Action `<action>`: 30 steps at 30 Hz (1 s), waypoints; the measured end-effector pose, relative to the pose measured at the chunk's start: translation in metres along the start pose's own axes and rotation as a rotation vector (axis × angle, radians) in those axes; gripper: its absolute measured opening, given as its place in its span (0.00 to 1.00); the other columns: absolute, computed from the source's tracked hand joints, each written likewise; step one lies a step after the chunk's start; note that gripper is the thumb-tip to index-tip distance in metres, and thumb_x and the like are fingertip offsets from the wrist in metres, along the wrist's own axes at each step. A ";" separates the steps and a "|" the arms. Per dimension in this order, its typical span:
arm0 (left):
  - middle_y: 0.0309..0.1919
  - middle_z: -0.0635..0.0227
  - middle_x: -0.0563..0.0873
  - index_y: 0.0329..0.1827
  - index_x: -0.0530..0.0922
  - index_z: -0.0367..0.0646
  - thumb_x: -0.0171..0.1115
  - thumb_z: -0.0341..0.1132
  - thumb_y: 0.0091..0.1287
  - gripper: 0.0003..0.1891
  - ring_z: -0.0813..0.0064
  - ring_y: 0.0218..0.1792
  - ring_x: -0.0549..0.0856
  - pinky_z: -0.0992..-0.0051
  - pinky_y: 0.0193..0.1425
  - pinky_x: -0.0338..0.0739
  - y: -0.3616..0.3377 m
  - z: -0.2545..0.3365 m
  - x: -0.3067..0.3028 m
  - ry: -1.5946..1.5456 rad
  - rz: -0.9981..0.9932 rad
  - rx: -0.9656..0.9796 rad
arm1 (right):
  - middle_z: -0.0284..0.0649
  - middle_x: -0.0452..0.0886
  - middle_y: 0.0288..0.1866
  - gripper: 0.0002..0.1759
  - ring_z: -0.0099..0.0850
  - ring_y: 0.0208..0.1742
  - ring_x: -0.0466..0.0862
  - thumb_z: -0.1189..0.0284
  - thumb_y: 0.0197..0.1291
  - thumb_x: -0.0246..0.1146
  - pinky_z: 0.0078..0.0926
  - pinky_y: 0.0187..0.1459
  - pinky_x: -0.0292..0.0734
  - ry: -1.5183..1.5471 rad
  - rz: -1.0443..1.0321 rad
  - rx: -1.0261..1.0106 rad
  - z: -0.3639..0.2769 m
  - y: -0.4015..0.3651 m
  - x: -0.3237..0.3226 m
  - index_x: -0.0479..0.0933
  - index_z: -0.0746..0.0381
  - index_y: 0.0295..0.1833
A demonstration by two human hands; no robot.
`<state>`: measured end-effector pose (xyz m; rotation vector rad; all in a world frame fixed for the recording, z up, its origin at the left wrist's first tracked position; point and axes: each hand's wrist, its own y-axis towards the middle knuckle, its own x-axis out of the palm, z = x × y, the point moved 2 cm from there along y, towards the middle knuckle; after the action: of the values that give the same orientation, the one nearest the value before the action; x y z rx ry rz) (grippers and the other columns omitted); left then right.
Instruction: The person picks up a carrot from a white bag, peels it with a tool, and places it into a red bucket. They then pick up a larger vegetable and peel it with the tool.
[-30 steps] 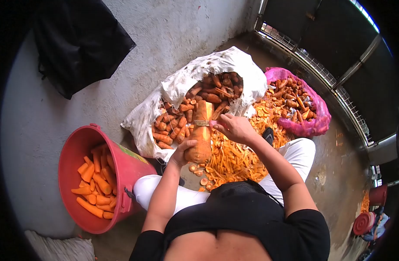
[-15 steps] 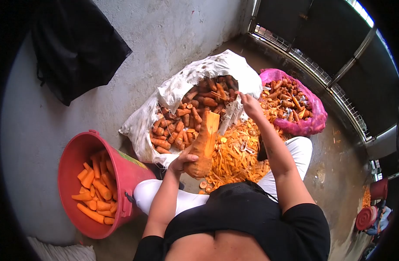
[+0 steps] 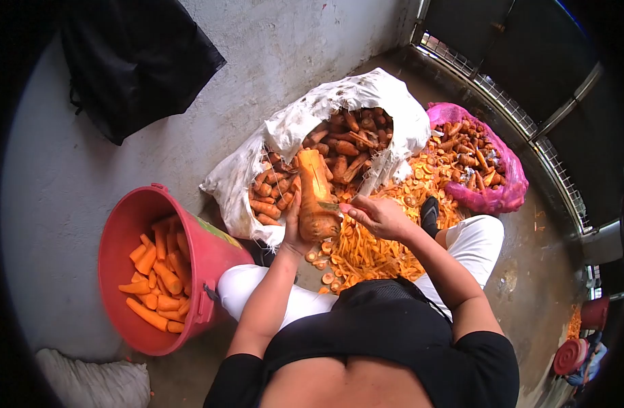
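Note:
A large, partly peeled orange root vegetable (image 3: 315, 187) is held upright in front of me, its bulb end low. My left hand (image 3: 296, 230) is wrapped round its lower left side. In my right hand (image 3: 381, 216) is a small knife (image 3: 346, 207) with a pinkish handle, the blade against the right side of the vegetable just above the bulb. Behind it lies an open white sack (image 3: 285, 128) full of unpeeled carrots. Orange peelings (image 3: 373, 258) are heaped on the floor below my hands.
At the left stands a red bucket (image 3: 223, 255) holding peeled carrots. A pink sack (image 3: 514, 183) of scraps lies at the right rear. Black cloth (image 3: 139, 61) hangs on the wall; a pale sack (image 3: 94, 381) lies at lower left. Part of another person (image 3: 593, 360) shows far right.
My right hand has come down from beside the white sack to the vegetable, with the knife against it. The vegetable stands more upright, tilting left at the top. The view has shifted slightly.

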<state>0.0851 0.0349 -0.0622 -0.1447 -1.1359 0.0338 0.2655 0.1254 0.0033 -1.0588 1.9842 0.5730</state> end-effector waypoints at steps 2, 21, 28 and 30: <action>0.57 0.62 0.81 0.71 0.65 0.45 0.44 0.63 0.74 0.34 0.66 0.54 0.84 0.63 0.57 0.82 0.000 0.000 -0.009 0.023 -0.024 -0.018 | 0.49 0.81 0.28 0.22 0.51 0.31 0.83 0.50 0.72 0.52 0.45 0.32 0.75 -0.096 -0.050 -0.014 -0.008 0.004 -0.004 0.77 0.58 0.46; 0.62 0.59 0.78 0.73 0.63 0.39 0.48 0.57 0.75 0.34 0.69 0.56 0.83 0.66 0.62 0.78 -0.012 -0.006 0.004 0.081 -0.092 -0.097 | 0.44 0.83 0.27 0.29 0.44 0.30 0.85 0.40 0.71 0.44 0.42 0.30 0.78 -0.268 0.016 0.119 0.014 0.031 -0.021 0.74 0.53 0.47; 0.56 0.60 0.81 0.71 0.65 0.40 0.51 0.55 0.74 0.32 0.69 0.55 0.83 0.67 0.62 0.78 -0.016 -0.027 -0.007 0.145 -0.076 -0.178 | 0.49 0.85 0.36 0.35 0.41 0.37 0.85 0.39 0.73 0.40 0.39 0.39 0.80 -0.169 0.285 0.465 0.122 0.043 -0.055 0.76 0.58 0.56; 0.56 0.62 0.81 0.71 0.66 0.41 0.50 0.56 0.75 0.31 0.69 0.54 0.84 0.65 0.60 0.80 -0.012 -0.023 -0.006 0.151 -0.093 -0.160 | 0.46 0.85 0.34 0.36 0.39 0.35 0.85 0.40 0.73 0.40 0.37 0.39 0.79 0.168 0.447 0.389 0.143 0.036 -0.041 0.76 0.62 0.55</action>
<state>0.1033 0.0206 -0.0753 -0.2331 -0.9927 -0.1486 0.3113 0.2626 -0.0455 -0.4383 2.3762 0.3087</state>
